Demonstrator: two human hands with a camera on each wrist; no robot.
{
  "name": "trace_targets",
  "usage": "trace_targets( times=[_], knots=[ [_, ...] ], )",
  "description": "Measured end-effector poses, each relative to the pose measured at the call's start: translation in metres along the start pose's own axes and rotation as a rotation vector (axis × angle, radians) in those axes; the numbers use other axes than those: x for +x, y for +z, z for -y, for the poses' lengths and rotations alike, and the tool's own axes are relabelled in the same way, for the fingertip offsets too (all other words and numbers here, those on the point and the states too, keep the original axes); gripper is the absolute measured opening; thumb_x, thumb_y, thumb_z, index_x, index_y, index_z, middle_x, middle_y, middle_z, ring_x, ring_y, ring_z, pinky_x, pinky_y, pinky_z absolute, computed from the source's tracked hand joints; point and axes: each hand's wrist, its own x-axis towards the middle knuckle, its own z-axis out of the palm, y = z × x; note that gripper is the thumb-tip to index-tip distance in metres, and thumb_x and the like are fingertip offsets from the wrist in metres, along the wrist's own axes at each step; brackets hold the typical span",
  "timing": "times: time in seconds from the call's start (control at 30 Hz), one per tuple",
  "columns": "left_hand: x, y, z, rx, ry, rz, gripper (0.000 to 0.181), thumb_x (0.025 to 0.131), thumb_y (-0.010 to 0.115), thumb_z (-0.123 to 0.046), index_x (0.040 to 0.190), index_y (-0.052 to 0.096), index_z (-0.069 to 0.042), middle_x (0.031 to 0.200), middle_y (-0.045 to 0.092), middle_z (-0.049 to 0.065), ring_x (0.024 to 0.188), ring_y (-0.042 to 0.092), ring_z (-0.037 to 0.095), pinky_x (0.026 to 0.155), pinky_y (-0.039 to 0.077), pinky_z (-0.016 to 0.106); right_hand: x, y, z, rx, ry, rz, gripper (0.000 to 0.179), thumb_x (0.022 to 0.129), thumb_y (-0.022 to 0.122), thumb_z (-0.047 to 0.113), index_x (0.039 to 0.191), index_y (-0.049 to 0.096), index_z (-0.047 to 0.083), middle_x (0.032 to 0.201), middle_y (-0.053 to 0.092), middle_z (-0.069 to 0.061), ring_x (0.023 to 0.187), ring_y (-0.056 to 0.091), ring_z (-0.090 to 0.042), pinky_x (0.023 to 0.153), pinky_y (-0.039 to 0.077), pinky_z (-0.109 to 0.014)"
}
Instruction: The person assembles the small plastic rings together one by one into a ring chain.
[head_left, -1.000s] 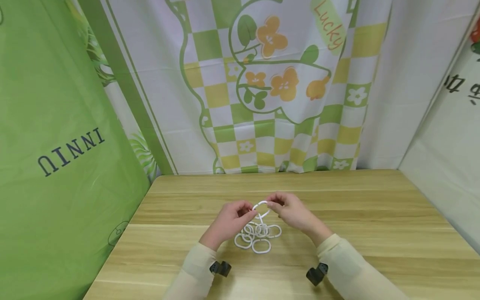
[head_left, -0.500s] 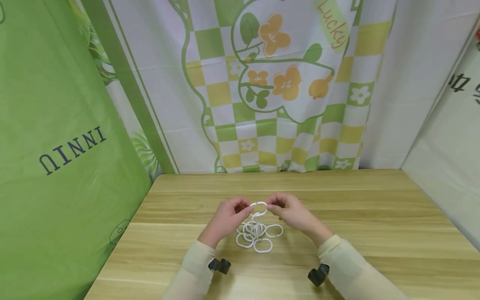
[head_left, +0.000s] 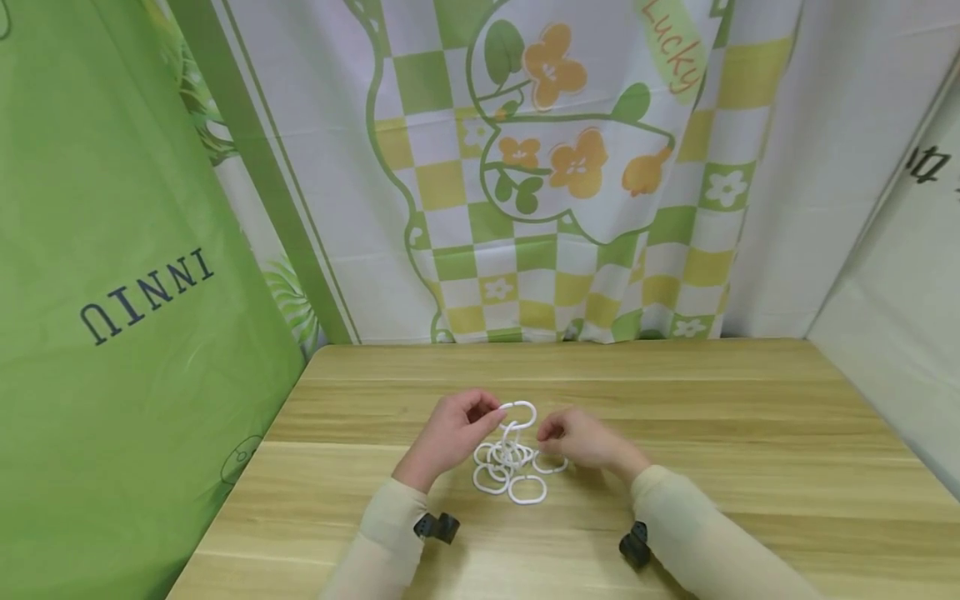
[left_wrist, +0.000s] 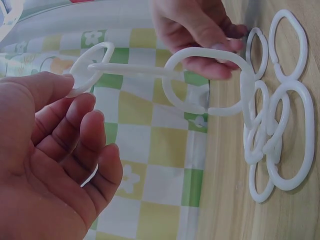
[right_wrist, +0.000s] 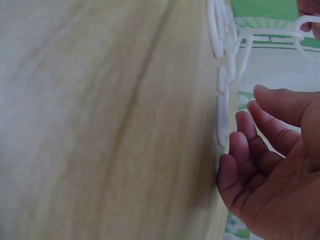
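Note:
My left hand [head_left: 450,433] pinches the end of a white plastic chain link [head_left: 534,410] between thumb and index finger, above the table. Two more links hang from it in the left wrist view, the nearer one [left_wrist: 132,70] seen almost edge-on and the lower one [left_wrist: 210,51] reaching down to the heap. Several white oval links [head_left: 510,456] lie overlapping on the table below. My right hand [head_left: 588,437] holds nothing. Its fingers are loosely bent, with the thumb apart, close to a link lying at the right of the heap [right_wrist: 221,105].
The heap lies on a wood-grain table [head_left: 675,400]. One link [head_left: 527,503] is at its front. A patterned curtain [head_left: 525,275] hangs behind the table, with green cloth [head_left: 150,417] on the left and a white sheet [head_left: 892,292] on the right.
My right hand has let go of the raised link and moved down toward the link at the right of the heap. My left hand still holds the raised link.

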Motion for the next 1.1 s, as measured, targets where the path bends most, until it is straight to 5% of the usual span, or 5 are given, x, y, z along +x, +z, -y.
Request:
trace_targets(
  times=[0.37,0.9,1.1],
  knots=[
    [0.0,0.001,-0.002,0.001,0.007,0.022,0.011,0.096,0.066,-0.023,0.093,0.068,-0.012,0.077,0.062,-0.005,0.068,0.055,0.012,0.06,0.046,0.025,0.007,0.009,0.004,-0.032,0.07,0.037,0.018,0.075,0.076,0.002,0.089,0.065,0.004,0.074,0.059,0.0,0.068,0.054,-0.014,0.061,0.047,-0.03],
    [-0.002,0.002,-0.005,0.027,0.015,0.06,0.011,0.097,0.065,-0.022,0.095,0.068,-0.012,0.078,0.062,-0.006,0.067,0.055,0.009,0.059,0.048,0.025,-0.009,0.009,0.005,-0.357,0.051,0.061,0.02,0.086,0.073,0.01,0.075,0.058,0.016,0.067,0.052,0.006,0.064,0.05,-0.012,0.061,0.044,-0.033],
    [-0.003,0.005,-0.007,0.025,0.013,0.066,0.011,0.097,0.065,-0.023,0.095,0.068,-0.012,0.079,0.063,-0.006,0.068,0.055,0.01,0.059,0.048,0.025,-0.015,0.009,0.007,-0.311,0.068,0.041,0.018,0.088,0.069,0.007,0.077,0.057,0.013,0.068,0.052,0.004,0.063,0.05,-0.013,0.058,0.043,-0.032]
  ],
)
